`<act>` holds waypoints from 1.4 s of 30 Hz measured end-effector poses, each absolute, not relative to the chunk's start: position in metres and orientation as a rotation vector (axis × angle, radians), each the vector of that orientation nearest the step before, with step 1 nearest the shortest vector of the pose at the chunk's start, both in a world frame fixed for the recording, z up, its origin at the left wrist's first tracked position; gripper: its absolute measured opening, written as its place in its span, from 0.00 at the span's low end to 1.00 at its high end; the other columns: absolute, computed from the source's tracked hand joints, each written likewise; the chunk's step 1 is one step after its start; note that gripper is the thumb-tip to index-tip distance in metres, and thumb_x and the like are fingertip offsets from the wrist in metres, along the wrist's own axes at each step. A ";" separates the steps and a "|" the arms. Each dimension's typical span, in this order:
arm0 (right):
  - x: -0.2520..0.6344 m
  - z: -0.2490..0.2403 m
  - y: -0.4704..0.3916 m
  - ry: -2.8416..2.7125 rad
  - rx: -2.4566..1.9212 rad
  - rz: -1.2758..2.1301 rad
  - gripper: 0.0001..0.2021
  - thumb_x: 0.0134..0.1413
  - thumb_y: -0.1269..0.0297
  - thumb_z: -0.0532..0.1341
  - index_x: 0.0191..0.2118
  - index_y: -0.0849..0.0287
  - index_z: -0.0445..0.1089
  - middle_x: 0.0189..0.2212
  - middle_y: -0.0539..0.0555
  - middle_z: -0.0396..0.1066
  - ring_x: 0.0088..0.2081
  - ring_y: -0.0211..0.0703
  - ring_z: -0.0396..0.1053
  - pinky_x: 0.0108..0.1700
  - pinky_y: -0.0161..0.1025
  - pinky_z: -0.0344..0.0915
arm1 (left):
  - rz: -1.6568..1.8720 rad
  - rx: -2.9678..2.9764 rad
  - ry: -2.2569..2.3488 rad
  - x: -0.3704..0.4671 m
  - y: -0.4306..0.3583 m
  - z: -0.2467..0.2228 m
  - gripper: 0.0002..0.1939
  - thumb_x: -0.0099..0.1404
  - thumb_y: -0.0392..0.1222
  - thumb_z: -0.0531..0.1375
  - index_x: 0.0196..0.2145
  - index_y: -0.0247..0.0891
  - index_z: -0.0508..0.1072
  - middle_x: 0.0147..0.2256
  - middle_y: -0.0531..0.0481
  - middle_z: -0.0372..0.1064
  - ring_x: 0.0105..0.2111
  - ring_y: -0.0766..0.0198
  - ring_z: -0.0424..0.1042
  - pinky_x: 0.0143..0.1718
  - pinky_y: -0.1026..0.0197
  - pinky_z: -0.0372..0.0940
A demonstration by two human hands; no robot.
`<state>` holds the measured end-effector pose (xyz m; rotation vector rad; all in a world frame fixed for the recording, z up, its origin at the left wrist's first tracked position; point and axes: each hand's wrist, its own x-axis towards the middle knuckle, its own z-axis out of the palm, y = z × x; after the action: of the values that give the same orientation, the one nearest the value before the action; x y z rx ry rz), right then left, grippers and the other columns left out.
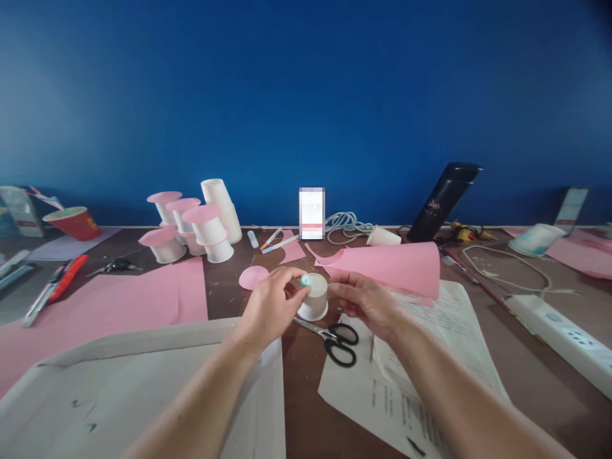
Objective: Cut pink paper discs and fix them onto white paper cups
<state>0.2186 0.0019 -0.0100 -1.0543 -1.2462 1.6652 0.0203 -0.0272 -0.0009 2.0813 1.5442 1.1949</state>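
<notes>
An upside-down white paper cup [314, 306] stands at the middle of the brown table. At its upper left edge, my left hand [275, 303] pinches a small pale-teal item, maybe a glue stick tip [305, 280]. On the cup's right side my right hand [366, 301] has its thumb and fingers close together near the rim; whether anything thin is between them is too small to tell. Black-handled scissors [340, 343] lie just in front of the cup. A pink paper disc [253, 277] rests behind my left hand.
Stacked white cups with pink discs [208, 233] stand back left beside taller stacked cups [221, 210]. A pink paper roll [392, 268], black bottle [444, 201] and power strip [564, 338] are right. A phone [312, 213] leans behind. A red cutter [67, 278] lies left.
</notes>
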 end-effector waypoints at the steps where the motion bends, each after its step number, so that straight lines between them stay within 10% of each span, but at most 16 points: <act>1: 0.218 -0.010 0.002 -1.235 -1.049 1.696 0.17 0.43 0.57 0.69 0.36 0.62 0.69 0.23 0.47 0.63 0.22 0.30 0.56 0.21 0.30 0.48 | 1.195 2.079 1.542 0.020 -0.027 -0.001 0.08 0.60 0.39 0.61 0.39 0.41 0.73 0.35 0.50 0.73 0.28 0.66 0.69 0.33 0.61 0.66; 25: 0.212 -0.010 -0.003 -1.149 -1.042 1.870 0.12 0.50 0.65 0.66 0.41 0.61 0.69 0.29 0.51 0.69 0.26 0.33 0.67 0.29 0.31 0.68 | 1.163 2.073 1.559 0.020 -0.027 0.001 0.08 0.59 0.37 0.61 0.38 0.40 0.72 0.36 0.52 0.71 0.30 0.67 0.68 0.34 0.62 0.65; 32: 0.209 0.001 -0.011 -1.277 -1.050 1.407 0.14 0.52 0.55 0.64 0.41 0.59 0.69 0.18 0.43 0.58 0.18 0.28 0.53 0.20 0.29 0.51 | 1.408 2.118 1.489 0.020 -0.030 0.006 0.10 0.61 0.39 0.62 0.42 0.43 0.72 0.38 0.52 0.72 0.31 0.67 0.69 0.36 0.63 0.65; 42: 0.204 0.011 -0.029 -1.310 -0.920 1.641 0.13 0.53 0.56 0.63 0.41 0.57 0.72 0.20 0.45 0.58 0.18 0.28 0.49 0.18 0.29 0.41 | 1.397 2.350 1.271 0.027 -0.037 0.007 0.11 0.63 0.39 0.60 0.45 0.43 0.72 0.38 0.51 0.72 0.38 0.65 0.69 0.41 0.63 0.65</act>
<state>0.2041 -0.0289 0.0112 -0.9204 -1.3098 1.6411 0.0274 -0.0368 0.0067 2.3498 1.2713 1.3967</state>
